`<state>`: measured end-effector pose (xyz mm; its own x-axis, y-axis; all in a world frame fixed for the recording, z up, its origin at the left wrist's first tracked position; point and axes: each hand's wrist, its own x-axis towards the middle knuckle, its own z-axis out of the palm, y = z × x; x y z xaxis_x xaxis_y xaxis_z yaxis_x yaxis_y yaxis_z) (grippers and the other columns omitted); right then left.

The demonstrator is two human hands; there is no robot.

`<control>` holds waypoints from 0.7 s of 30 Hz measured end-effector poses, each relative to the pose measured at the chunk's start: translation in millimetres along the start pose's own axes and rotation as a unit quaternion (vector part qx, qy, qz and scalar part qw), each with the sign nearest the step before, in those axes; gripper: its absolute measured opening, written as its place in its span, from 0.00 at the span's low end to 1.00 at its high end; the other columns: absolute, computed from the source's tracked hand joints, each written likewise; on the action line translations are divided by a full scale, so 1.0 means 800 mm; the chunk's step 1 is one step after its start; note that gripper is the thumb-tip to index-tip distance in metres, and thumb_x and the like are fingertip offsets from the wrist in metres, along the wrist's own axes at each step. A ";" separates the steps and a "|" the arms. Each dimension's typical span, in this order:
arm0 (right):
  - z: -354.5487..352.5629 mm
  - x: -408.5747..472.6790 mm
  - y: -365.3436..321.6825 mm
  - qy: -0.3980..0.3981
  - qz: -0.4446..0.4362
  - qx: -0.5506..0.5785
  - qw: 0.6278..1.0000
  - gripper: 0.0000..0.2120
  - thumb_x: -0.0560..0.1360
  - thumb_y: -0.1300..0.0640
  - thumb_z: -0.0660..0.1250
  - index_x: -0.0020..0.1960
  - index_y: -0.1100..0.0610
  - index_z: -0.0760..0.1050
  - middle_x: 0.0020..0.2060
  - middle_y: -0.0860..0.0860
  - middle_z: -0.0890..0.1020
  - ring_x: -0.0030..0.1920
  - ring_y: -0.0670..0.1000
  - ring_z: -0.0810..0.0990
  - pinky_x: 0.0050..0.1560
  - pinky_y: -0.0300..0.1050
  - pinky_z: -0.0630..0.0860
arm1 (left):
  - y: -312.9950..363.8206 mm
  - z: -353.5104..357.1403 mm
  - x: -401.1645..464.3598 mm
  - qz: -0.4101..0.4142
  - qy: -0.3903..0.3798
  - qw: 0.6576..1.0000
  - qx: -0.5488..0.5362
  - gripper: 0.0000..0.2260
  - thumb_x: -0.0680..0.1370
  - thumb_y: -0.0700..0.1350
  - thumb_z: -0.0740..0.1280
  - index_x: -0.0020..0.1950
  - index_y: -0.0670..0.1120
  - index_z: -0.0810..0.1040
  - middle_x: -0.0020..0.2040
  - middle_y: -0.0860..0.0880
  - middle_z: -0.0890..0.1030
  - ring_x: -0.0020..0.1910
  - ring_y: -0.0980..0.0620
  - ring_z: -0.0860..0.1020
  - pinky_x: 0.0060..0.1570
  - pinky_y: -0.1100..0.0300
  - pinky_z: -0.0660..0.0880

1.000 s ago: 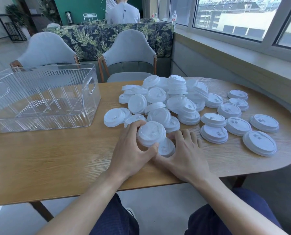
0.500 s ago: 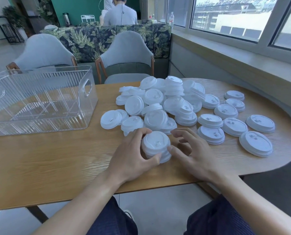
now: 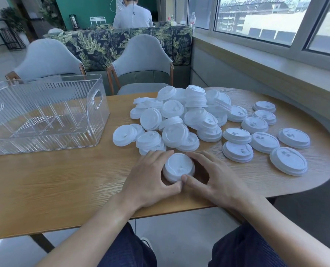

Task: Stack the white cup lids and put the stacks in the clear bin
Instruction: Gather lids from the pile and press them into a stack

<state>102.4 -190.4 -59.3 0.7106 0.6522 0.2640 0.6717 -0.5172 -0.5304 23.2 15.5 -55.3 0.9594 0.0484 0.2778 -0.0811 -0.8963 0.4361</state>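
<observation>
Wood-grain surface [image 3: 64,185] fills the view, with grey chairs and a leaf-print sofa beyond it and a window along the right. At the far left stands the clear bin [image 3: 45,116], ribbed and see-through, with nothing white inside it, so no stack appears to have gone in yet. To its right, near the middle, lies the big heap of loose white cup lids [image 3: 179,116], jumbled and overlapping, a few already nested in short piles. In front of that heap, close to the near edge, sits a small stack of lids [image 3: 178,167]. The left hand [image 3: 150,178] curls round its left side, fingers at the far rim and thumb at the near rim, gripping it. The right hand [image 3: 216,180] does the same from the right, its thumb touching the left thumb. Further right, wider lids [image 3: 288,160] lie spread out singly or in twos, well apart from the hands. I judge the job barely begun: one short stack is being squared up, and nearly everything is left to stack and bin.
</observation>
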 end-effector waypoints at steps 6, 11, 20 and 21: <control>-0.001 -0.001 -0.002 0.003 0.001 -0.005 1.000 0.32 0.76 0.31 0.62 0.75 0.45 0.67 0.66 0.34 0.71 0.69 0.36 0.68 0.67 0.38 0.69 | 0.000 -0.001 0.001 0.004 -0.009 1.000 0.014 0.41 0.68 0.72 0.59 0.78 0.54 0.69 0.69 0.61 0.72 0.68 0.62 0.64 0.70 0.64 0.62; -0.002 -0.002 -0.007 0.012 0.001 -0.007 1.000 0.30 0.77 0.35 0.65 0.74 0.47 0.70 0.67 0.34 0.72 0.69 0.36 0.67 0.67 0.32 0.65 | 0.000 0.000 0.002 0.006 -0.009 1.000 0.023 0.40 0.69 0.72 0.57 0.77 0.54 0.70 0.65 0.61 0.72 0.66 0.61 0.65 0.69 0.63 0.62; 0.000 0.001 -0.004 0.009 0.006 -0.009 1.000 0.30 0.77 0.37 0.67 0.73 0.50 0.72 0.66 0.38 0.74 0.68 0.39 0.69 0.64 0.23 0.58 | -0.003 0.001 0.005 0.009 -0.023 0.999 0.046 0.39 0.70 0.72 0.58 0.77 0.55 0.70 0.65 0.61 0.72 0.66 0.60 0.66 0.69 0.62 0.62; -0.001 0.001 -0.004 0.008 0.004 -0.012 1.000 0.30 0.77 0.37 0.67 0.73 0.51 0.72 0.65 0.39 0.75 0.68 0.40 0.69 0.64 0.24 0.58 | -0.003 0.001 0.005 0.010 -0.023 0.999 0.048 0.39 0.70 0.72 0.58 0.77 0.55 0.70 0.65 0.61 0.72 0.66 0.60 0.66 0.69 0.63 0.62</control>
<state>100.5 -188.5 -56.8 0.7190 0.6396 0.2719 0.6706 -0.5359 -0.5128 27.4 17.3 -56.1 0.9695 0.0124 0.2449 -0.0757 -0.9349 0.3468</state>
